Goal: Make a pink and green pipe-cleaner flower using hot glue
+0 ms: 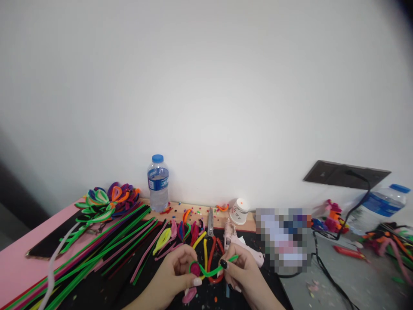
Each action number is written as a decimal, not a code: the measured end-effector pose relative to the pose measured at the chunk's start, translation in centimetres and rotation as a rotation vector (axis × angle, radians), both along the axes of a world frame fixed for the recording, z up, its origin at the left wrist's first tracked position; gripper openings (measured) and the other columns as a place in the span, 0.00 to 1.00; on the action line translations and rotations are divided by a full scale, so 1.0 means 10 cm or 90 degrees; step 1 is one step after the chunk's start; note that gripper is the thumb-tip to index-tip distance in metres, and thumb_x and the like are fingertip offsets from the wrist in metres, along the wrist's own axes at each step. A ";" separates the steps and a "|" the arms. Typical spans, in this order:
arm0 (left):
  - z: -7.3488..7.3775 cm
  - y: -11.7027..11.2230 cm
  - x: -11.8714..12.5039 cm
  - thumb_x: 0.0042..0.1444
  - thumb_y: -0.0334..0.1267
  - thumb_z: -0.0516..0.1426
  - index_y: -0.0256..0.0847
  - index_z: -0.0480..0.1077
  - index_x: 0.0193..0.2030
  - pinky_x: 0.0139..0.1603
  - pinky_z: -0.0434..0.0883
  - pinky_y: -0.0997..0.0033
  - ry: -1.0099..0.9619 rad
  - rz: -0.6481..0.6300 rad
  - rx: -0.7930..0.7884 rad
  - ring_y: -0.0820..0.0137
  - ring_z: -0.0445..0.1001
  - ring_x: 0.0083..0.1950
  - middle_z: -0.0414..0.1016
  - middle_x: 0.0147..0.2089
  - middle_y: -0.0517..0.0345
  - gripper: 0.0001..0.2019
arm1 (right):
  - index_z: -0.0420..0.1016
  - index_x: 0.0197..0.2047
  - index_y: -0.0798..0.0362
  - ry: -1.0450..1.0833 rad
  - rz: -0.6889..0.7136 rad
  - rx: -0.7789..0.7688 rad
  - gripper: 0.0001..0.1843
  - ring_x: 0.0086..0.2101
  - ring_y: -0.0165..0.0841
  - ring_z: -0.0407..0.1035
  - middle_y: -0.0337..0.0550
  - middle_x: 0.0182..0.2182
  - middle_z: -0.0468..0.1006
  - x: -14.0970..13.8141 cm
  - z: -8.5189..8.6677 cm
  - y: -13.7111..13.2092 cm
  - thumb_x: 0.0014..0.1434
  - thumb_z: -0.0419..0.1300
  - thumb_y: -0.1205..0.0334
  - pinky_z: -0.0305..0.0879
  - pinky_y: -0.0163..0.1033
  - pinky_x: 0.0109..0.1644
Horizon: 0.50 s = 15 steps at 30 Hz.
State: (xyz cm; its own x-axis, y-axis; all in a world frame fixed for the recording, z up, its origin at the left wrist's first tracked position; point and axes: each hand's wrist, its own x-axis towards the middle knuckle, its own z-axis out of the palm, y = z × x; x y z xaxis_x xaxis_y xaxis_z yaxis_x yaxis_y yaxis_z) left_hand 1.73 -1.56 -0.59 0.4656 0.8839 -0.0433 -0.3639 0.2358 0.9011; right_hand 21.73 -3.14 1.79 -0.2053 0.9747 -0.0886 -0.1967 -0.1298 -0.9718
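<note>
My left hand (174, 275) is closed on a small pink pipe-cleaner piece (195, 269) with a green pipe cleaner (213, 270) looped round it. My right hand (240, 271) pinches the other end of that green pipe cleaner between thumb and fingers. Both hands work low at the near edge of a black mat (106, 288). Just behind them lie scissors with red handles (211, 241), a yellow pipe cleaner (205, 254) and a pink glue gun (240, 245).
Long green, pink and white pipe cleaners (106, 249) fan across the left of the mat. Finished loop flowers (109, 200) sit at the back left. A water bottle (158, 183) and white cup (239, 211) stand by the wall. A cable (325, 267), second bottle (377, 209) and scraps lie right.
</note>
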 end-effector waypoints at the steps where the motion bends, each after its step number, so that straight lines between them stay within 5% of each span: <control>1: -0.01 0.00 0.00 0.36 0.37 0.70 0.40 0.64 0.29 0.16 0.56 0.81 0.002 0.001 0.001 0.81 0.63 0.15 0.69 0.21 0.69 0.19 | 0.62 0.26 0.54 -0.001 0.002 -0.001 0.19 0.11 0.17 0.52 0.37 0.18 0.75 0.00 0.00 0.00 0.50 0.67 0.52 0.39 0.25 0.13; 15: -0.01 -0.01 0.02 0.37 0.37 0.69 0.41 0.63 0.29 0.15 0.55 0.82 0.014 0.014 0.010 0.80 0.62 0.14 0.67 0.19 0.71 0.18 | 0.61 0.25 0.54 0.003 0.019 -0.017 0.20 0.10 0.18 0.57 0.39 0.20 0.77 0.00 -0.03 0.01 0.49 0.68 0.51 0.41 0.24 0.11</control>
